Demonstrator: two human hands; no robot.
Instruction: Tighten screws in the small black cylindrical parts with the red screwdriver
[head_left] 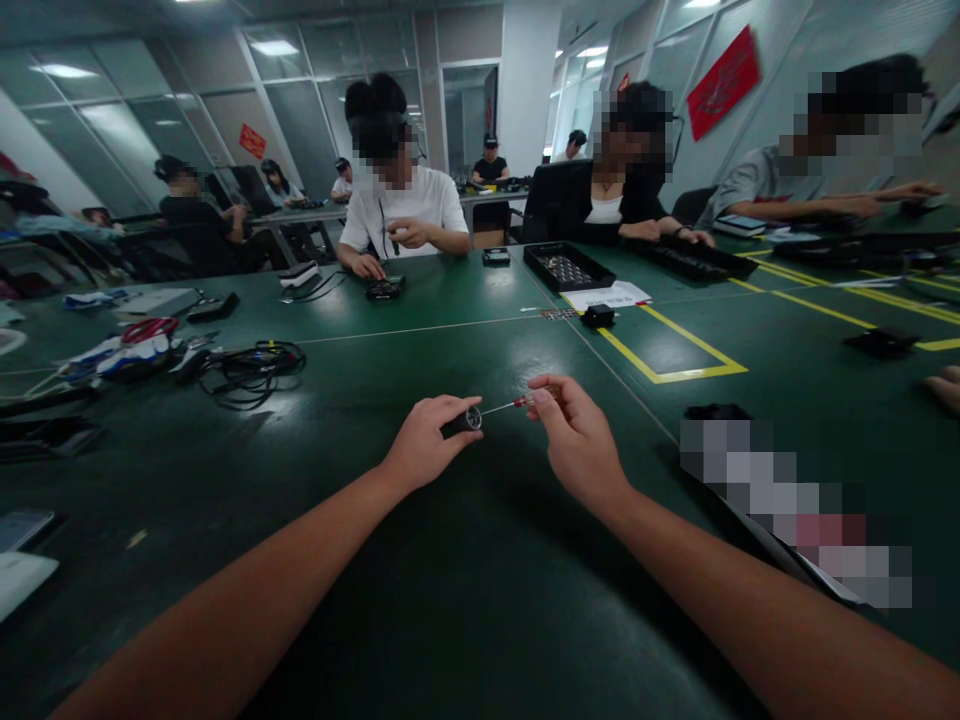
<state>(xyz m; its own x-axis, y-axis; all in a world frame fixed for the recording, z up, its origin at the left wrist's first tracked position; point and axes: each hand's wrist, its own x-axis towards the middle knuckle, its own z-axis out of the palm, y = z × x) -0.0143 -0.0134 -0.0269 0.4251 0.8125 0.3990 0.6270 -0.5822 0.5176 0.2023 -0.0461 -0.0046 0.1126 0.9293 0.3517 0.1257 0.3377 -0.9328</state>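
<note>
In the head view, the left hand (424, 440) is closed around a small black cylinder (463, 421) above the green table (450, 600), its open silver-rimmed end facing right. The right hand (574, 435) pinches a thin red-handled screwdriver (510, 405), which lies nearly level with its tip at the cylinder's opening.

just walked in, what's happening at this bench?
A person holds a small dark cylindrical part in the left hand and a thin red-handled tool in the right hand, its tip pointed at the part's open end, just above the green table. Across the table, other people handle small devices; a black tray and a tangle of cables lie on the surface.
</note>
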